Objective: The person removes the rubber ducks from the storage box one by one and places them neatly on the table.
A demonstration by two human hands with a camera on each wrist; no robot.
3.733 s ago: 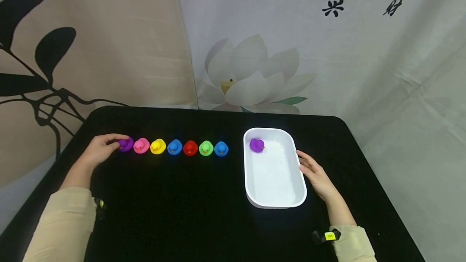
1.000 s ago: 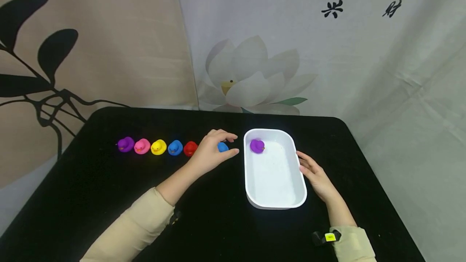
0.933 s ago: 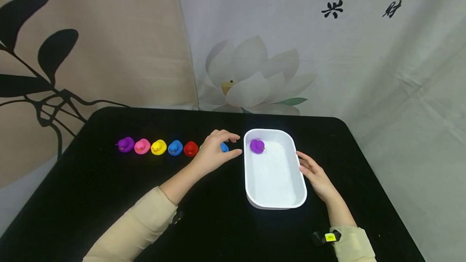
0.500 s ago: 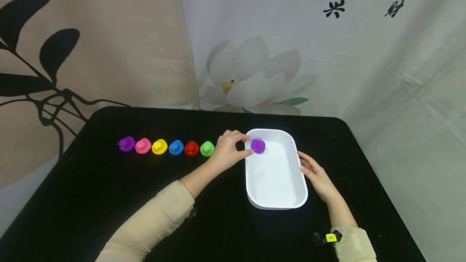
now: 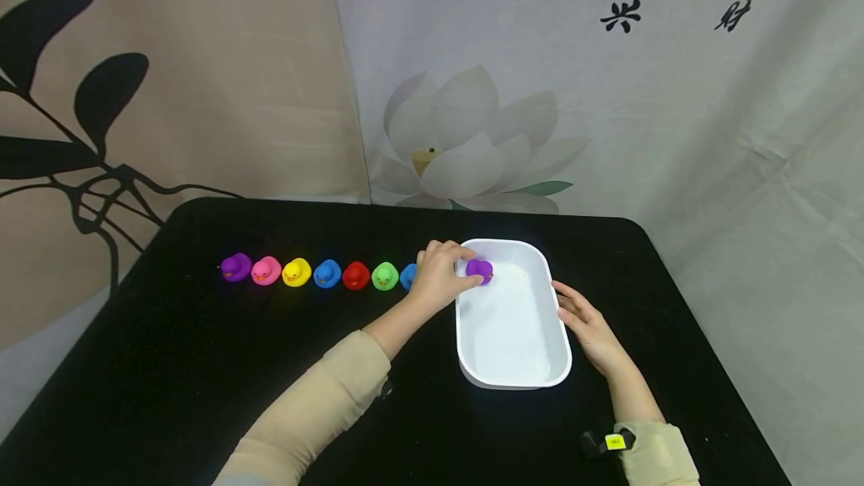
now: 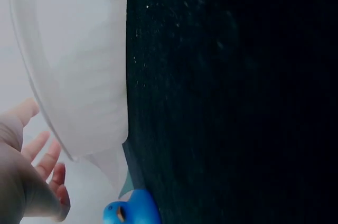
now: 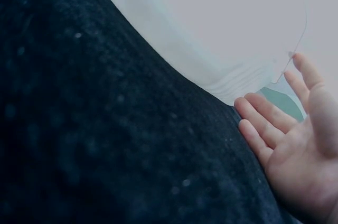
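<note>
In the head view my left hand [image 5: 442, 274] reaches over the left rim of a white tray [image 5: 513, 351]. Its thumb and forefinger stand apart on either side of a purple rubber duck [image 5: 481, 270] in the tray's upper left; I see no firm contact with it. The left wrist view shows that hand [image 6: 31, 176] beside the tray wall [image 6: 90, 118], fingers spread, the duck hidden there. My right hand [image 5: 590, 332] rests with extended fingers against the tray's right side. In the right wrist view those fingertips [image 7: 248, 102] touch the outer wall.
Left of the tray several rubber ducks stand in a row on the black table [image 5: 304, 396]: purple [image 5: 236, 267], pink [image 5: 266, 271], yellow [image 5: 297, 272], blue [image 5: 327, 274], red [image 5: 355, 276], green [image 5: 385, 276] and another blue [image 5: 407, 276], partly covered by my left hand. A printed curtain hangs behind.
My left hand has left the purple duck at the row's left end, passed rightward over the row and come over the tray's rim to the duck inside. My right hand has stayed put.
</note>
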